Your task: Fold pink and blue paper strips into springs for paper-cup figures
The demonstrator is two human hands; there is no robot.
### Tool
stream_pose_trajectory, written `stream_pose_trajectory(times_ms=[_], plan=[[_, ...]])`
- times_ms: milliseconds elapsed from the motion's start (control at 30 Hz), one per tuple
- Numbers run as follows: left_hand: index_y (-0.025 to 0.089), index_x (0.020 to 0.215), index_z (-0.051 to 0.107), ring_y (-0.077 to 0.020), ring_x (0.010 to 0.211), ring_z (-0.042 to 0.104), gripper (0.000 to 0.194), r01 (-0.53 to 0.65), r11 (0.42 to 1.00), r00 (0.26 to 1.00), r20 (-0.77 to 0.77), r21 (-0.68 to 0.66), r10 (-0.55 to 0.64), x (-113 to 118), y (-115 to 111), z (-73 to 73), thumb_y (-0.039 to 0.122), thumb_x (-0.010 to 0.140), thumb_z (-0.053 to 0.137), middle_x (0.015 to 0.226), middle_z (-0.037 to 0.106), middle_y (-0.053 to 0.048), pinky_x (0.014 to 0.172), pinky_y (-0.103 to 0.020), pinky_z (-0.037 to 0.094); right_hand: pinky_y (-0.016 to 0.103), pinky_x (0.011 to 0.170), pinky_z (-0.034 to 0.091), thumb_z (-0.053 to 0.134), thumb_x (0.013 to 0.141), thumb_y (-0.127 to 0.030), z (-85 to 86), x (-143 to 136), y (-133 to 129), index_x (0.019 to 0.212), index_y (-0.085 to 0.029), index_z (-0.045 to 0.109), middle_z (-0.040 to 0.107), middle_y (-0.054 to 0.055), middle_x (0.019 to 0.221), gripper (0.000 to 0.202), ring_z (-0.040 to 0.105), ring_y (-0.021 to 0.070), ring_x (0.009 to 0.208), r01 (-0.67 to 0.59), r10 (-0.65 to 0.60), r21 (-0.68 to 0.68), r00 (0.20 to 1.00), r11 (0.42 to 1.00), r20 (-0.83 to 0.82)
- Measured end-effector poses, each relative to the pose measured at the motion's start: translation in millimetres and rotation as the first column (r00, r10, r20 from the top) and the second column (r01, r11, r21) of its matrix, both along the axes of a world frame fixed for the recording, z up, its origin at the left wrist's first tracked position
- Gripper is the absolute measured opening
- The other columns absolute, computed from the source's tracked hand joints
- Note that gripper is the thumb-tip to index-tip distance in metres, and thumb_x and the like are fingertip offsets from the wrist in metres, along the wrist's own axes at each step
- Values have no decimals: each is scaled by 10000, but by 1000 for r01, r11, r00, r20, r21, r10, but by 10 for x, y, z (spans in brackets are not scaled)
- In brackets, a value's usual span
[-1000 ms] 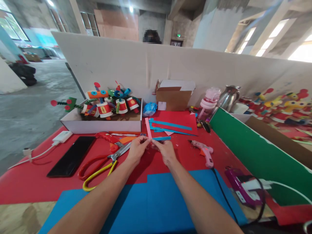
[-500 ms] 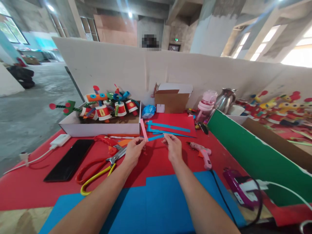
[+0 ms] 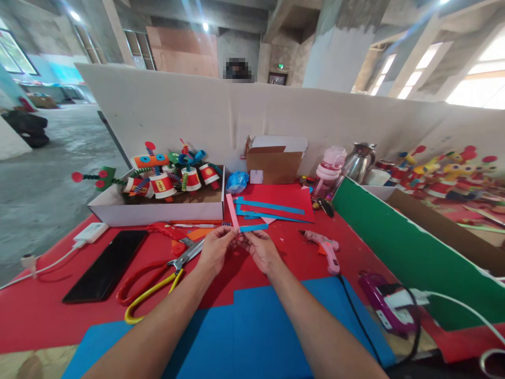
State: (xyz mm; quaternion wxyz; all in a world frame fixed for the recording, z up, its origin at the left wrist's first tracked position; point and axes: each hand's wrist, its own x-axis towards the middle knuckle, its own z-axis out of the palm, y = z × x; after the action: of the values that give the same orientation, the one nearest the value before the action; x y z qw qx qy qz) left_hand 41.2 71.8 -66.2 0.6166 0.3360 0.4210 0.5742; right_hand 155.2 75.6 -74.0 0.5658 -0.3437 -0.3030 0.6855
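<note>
A pink paper strip (image 3: 232, 209) and a short blue paper strip (image 3: 254, 228) meet at a corner between my hands. My left hand (image 3: 216, 247) pinches them where they join, the pink one pointing up and away, the blue one to the right. Beside it, my right hand (image 3: 258, 250) has its fingers closed near the same joint, below the blue strip; its fingertips are partly hidden. Long blue strips (image 3: 272, 205) lie on red paper (image 3: 305, 197) beyond my hands. Large scissors (image 3: 179, 261) with red and yellow handles rest left of my left hand.
Cup figures fill a white box (image 3: 158, 213) at the back left. A phone (image 3: 105, 266) lies left. On the right are a pink glue gun (image 3: 323, 245), its cord, a purple power strip (image 3: 384, 305) and a green-sided box (image 3: 394, 252). Blue sheets (image 3: 252, 337) cover the front.
My right hand has moved left from the blue strip's far end to the joint beside my left hand. The blue strip's right end is now free. The view has shifted slightly.
</note>
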Motion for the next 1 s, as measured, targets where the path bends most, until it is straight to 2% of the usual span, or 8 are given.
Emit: stream_pose_trajectory(times_ms=[267, 400, 633, 833, 1000], plan=[[136, 691, 621, -86, 458, 494, 348, -27, 999, 996, -87, 19, 28, -5, -2, -46, 412, 552, 782, 545, 590, 15, 429, -204, 409, 281, 686, 508, 838, 475, -367, 7, -23, -15, 707, -177, 683, 649, -12, 632, 337, 589, 117, 605, 37, -36, -15, 998, 999, 55], [136, 669, 631, -87, 477, 495, 345, -44, 998, 991, -122, 53, 50, -3, -21, -24, 389, 509, 802, 552, 596, 12, 445, -201, 401, 279, 693, 502, 813, 518, -365, -25, -69, -27, 722, -181, 682, 653, -18, 649, 304, 582, 112, 598, 88, -87, -9, 993, 996, 80], [129, 700, 661, -100, 480, 504, 343, 5, 998, 987, -159, 61, 5, -3, -52, -23, 382, 514, 797, 567, 613, -2, 443, -213, 404, 268, 658, 480, 745, 587, -358, -47, -100, -43, 697, -182, 677, 645, -20, 631, 218, 572, 121, 597, 178, -182, 41, 974, 983, 133], [138, 729, 659, -105, 475, 510, 326, 25, 995, 985, -171, 94, -9, -27, -41, -68, 385, 553, 776, 563, 602, 6, 444, -216, 404, 274, 652, 478, 705, 608, -357, 5, -112, -51, 765, -205, 697, 682, -11, 693, 219, 586, 148, 642, 181, -204, 113, 948, 977, 244], [144, 777, 678, -127, 521, 544, 315, 24, 994, 971, -237, 105, 2, -15, -46, -45, 374, 575, 753, 633, 647, -18, 491, -236, 431, 268, 617, 468, 688, 623, -366, 32, -96, -53, 722, -207, 677, 663, -17, 647, 187, 574, 151, 626, 214, -253, 156, 918, 964, 304]])
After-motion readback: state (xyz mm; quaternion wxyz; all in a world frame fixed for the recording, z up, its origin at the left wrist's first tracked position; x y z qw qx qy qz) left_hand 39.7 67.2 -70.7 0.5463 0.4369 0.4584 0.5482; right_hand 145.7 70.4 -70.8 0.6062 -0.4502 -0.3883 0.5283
